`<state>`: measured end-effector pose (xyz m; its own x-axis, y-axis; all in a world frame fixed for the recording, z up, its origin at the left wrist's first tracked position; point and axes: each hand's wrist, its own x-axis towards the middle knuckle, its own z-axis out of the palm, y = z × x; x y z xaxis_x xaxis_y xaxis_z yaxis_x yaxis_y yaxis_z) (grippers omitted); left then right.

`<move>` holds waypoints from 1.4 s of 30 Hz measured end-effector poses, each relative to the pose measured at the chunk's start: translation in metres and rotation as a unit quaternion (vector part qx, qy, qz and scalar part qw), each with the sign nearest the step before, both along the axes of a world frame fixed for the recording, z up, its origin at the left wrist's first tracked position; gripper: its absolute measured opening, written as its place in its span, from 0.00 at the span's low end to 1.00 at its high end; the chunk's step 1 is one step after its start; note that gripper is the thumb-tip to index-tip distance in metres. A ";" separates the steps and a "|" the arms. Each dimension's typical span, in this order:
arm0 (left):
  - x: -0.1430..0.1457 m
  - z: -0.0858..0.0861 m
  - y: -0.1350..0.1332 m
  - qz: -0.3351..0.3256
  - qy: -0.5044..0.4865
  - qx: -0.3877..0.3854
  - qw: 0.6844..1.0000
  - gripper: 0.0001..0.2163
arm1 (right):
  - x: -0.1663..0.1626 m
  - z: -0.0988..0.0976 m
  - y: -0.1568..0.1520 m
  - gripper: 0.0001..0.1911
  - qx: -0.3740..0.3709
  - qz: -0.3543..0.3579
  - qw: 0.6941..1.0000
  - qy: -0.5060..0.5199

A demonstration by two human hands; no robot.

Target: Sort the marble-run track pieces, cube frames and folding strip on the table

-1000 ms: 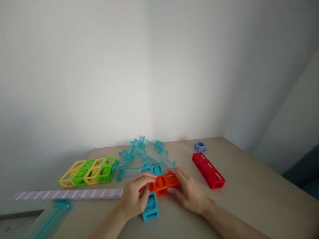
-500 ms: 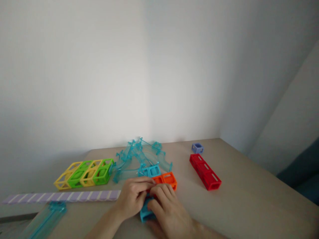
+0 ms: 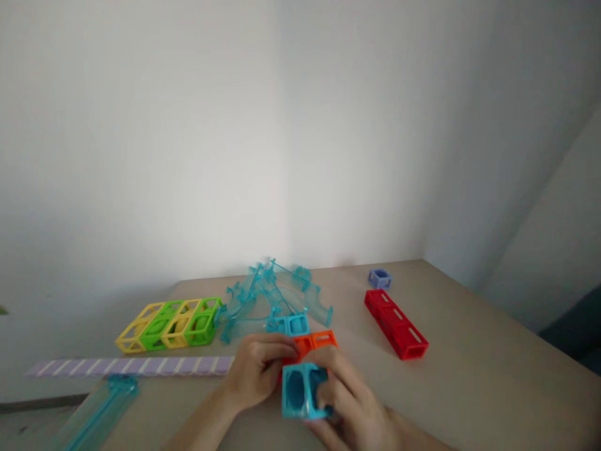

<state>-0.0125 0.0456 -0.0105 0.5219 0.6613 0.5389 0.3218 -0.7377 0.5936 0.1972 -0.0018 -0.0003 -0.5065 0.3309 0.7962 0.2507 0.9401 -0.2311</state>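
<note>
My right hand (image 3: 352, 398) is closed on a blue open-framed block (image 3: 295, 391), tilted so that a face with a round recess shows. To its left, my left hand (image 3: 258, 369) has its fingers bent against an orange open-framed block (image 3: 323, 339) and seems to grip its near end. The fingers and the blue block hide much of that near end. Just behind the orange block lies another blue framed block (image 3: 297, 324).
Clear teal track pieces (image 3: 272, 291) lie piled behind the hands. Yellow and green framed blocks (image 3: 176, 326) sit left, above a purple striped strip (image 3: 141, 366) and a teal track (image 3: 101, 410). To the right are a red block row (image 3: 397, 326) and a small purple block (image 3: 380, 279).
My right hand has moved slightly right and lifted the near blue block, turning it so its recessed face shows. My left hand stays by the orange block. The view has shifted slightly.
</note>
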 end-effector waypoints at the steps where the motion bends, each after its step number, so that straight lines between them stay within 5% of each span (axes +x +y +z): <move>1: 0.000 0.001 -0.001 0.000 0.002 0.003 1.000 0.16 | 0.003 0.001 0.002 0.12 -0.008 -0.018 1.000 0.023; 9: -0.004 0.012 -0.021 -0.028 0.010 0.115 0.993 0.33 | 0.000 -0.001 0.008 0.17 -0.052 -0.049 0.997 0.017; 14: 0.002 0.005 -0.025 -0.036 0.069 0.090 0.993 0.40 | 0.002 -0.004 0.008 0.18 -0.098 -0.069 0.992 0.026; 19: 0.008 0.014 -0.027 -0.042 0.027 0.079 0.996 0.31 | 0.015 0.007 0.016 0.16 -0.142 -0.011 0.988 0.057; 22: 0.012 0.016 -0.027 -0.079 -0.006 0.077 0.994 0.23 | 0.016 0.019 0.037 0.09 -0.211 -0.158 0.963 0.046; 24: 0.014 0.012 -0.025 -0.098 0.008 0.076 0.992 0.20 | 0.012 0.024 0.056 0.10 -0.273 -0.295 0.915 -0.018; 26: 0.016 0.007 -0.024 -0.099 0.016 0.080 0.992 0.19 | 0.005 0.024 0.072 0.11 -0.312 -0.336 0.886 -0.067; 32: 0.017 0.010 -0.025 -0.079 0.034 0.053 0.995 0.17 | -0.018 0.001 0.087 0.16 -0.366 -0.345 0.855 -0.121; 42: 0.014 0.003 -0.023 -0.062 0.007 0.048 0.997 0.18 | -0.019 -0.008 0.079 0.15 -0.352 -0.368 0.857 -0.082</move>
<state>0.0017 0.0229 -0.0077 0.6045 0.5370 0.5884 0.2316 -0.8252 0.5152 0.1784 0.0775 -0.0082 -0.0412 0.9778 0.2053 0.7988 0.1556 -0.5811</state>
